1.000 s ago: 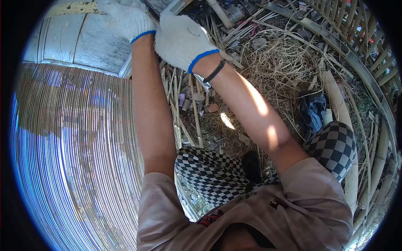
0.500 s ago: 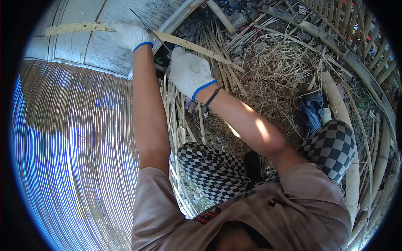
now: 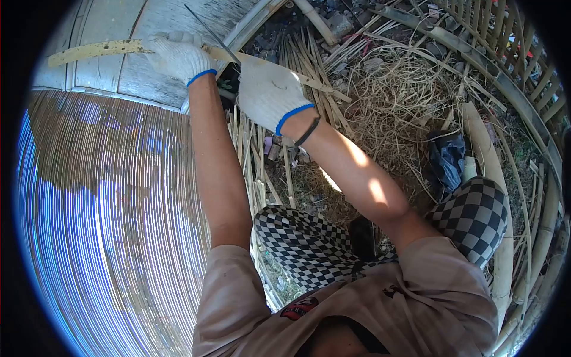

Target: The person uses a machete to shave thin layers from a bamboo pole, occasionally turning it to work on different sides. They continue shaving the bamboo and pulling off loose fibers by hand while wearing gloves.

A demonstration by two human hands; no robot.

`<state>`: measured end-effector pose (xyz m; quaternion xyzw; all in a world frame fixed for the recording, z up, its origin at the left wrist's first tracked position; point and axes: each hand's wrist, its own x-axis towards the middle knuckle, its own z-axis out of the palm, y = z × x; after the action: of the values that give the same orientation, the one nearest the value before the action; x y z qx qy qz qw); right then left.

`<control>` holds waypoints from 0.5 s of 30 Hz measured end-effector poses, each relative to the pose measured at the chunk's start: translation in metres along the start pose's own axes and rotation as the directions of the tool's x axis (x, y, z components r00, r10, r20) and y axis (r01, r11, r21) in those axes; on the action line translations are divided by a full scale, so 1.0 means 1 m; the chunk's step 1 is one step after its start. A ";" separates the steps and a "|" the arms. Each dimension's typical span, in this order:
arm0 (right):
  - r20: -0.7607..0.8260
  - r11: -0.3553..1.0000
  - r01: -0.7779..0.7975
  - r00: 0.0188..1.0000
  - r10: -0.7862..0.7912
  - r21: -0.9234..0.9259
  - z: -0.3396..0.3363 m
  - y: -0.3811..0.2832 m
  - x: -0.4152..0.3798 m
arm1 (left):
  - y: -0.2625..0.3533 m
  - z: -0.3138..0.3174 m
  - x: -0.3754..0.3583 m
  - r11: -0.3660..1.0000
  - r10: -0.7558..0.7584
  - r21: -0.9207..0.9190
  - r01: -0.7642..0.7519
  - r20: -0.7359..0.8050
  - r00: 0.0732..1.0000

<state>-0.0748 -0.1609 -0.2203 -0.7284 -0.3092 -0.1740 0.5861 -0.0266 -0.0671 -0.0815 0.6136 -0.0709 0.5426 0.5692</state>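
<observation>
A long pale bamboo strip (image 3: pixel 95 52) runs from the upper left toward the middle, passing under both gloves. My left hand (image 3: pixel 181 56), in a white knitted glove with a blue cuff, is closed around the strip. My right hand (image 3: pixel 269 89), gloved the same way, lies at the strip's right part with its fingers closed. A thin dark blade (image 3: pixel 208 30) slants across the strip between the hands, its lower end at my right hand. The handle is hidden by the glove.
A woven slat screen (image 3: pixel 113 208) fills the left, below pale wooden boards (image 3: pixel 160 18). Thin bamboo sticks (image 3: pixel 306 59) and a heap of curly shavings (image 3: pixel 398 89) lie on the ground. A dark plastic bag (image 3: pixel 447 157) is near my knee. Bamboo poles curve along the right.
My right hand has moved slightly down, closer to the blade's lower end. The strip's left end has shifted slightly left and down, with my left hand still on it.
</observation>
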 end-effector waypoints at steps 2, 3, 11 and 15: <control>-0.034 0.999 -0.028 0.999 0.029 0.030 -0.005 0.000 0.001 | -0.002 0.005 0.002 0.999 -0.036 -0.028 0.035 -0.037 0.999; -0.052 0.998 -0.040 0.998 0.043 0.048 -0.006 0.002 0.000 | -0.003 0.006 0.002 0.998 -0.052 -0.042 0.050 -0.053 0.997; 0.035 0.970 -0.216 0.975 0.221 -0.107 0.037 0.040 -0.016 | -0.004 -0.036 0.020 0.995 -0.024 0.089 0.037 -0.135 0.991; -0.067 0.999 0.026 0.997 -0.029 -0.037 0.049 0.032 -0.020 | 0.005 -0.051 0.013 0.995 0.009 0.099 -0.001 -0.086 0.996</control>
<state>-0.0737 -0.1225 -0.2689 -0.7283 -0.2958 -0.2123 0.5805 -0.0550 -0.0223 -0.0804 0.6168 -0.0209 0.5729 0.5394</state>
